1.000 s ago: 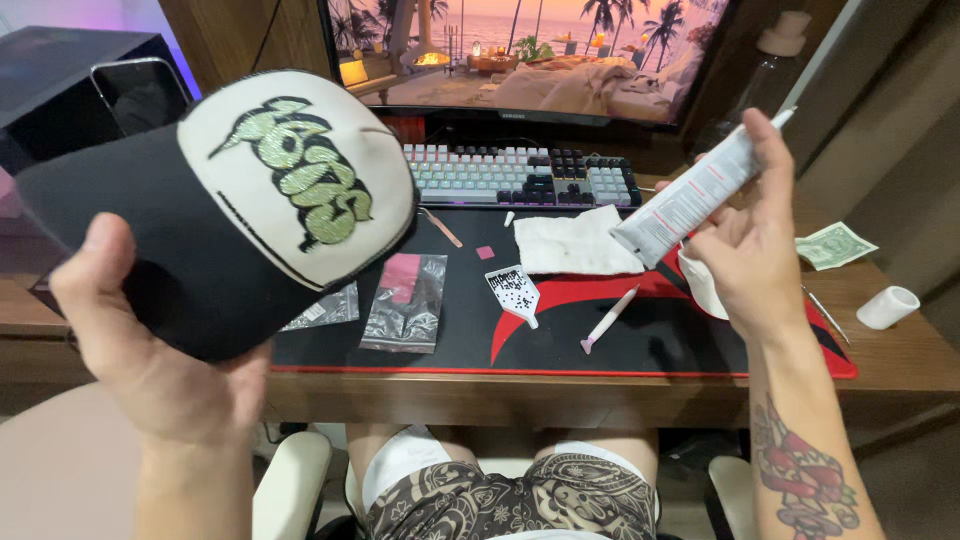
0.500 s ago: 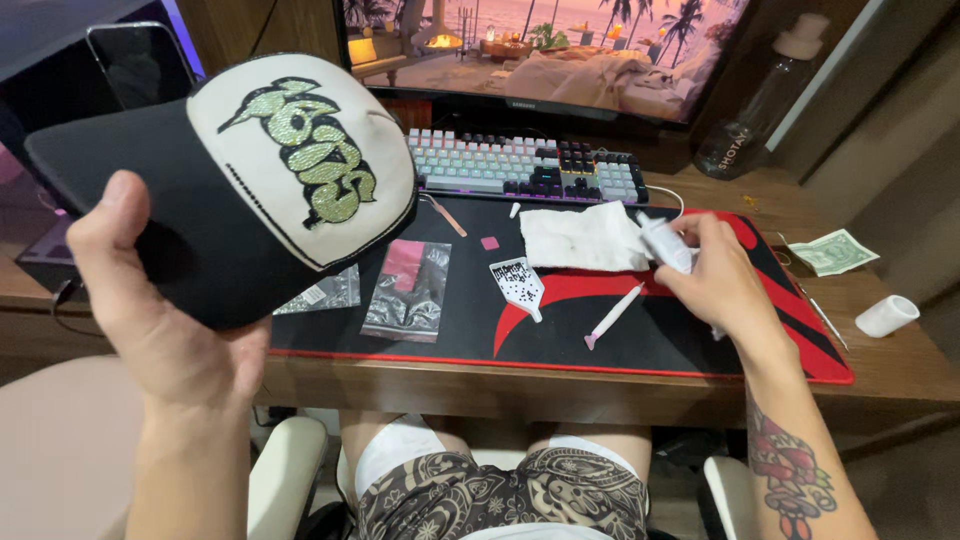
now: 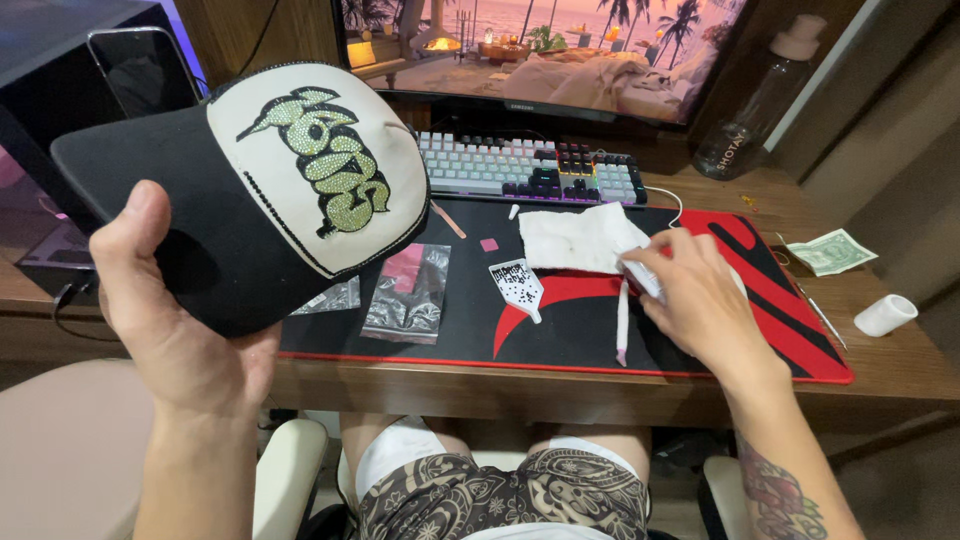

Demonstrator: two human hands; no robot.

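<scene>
My left hand (image 3: 175, 320) grips the black brim of a black and cream cap (image 3: 240, 250) and holds it up at the left, above the desk. The cap's front panel bears a green rhinestone design (image 3: 325, 160). My right hand (image 3: 700, 300) rests low on the red and black desk mat (image 3: 790, 335), its fingers closed round a white tube (image 3: 638, 278) beside a white cloth (image 3: 575, 238). A white pen-like stick (image 3: 621, 322) lies just left of that hand, and a small white tray of tiny stones (image 3: 518, 285) sits further left.
Clear plastic bags (image 3: 410, 290) lie under the cap's edge. A keyboard (image 3: 530, 170) and a monitor (image 3: 540, 50) stand behind the mat. A clear bottle (image 3: 745, 110), a banknote (image 3: 830, 252) and a small white cylinder (image 3: 885, 315) are at the right. A phone (image 3: 140, 70) stands at the back left.
My right hand has come down from chest height with the white tube and now rests on the mat beside the cloth. The cap has stayed raised in my left hand.
</scene>
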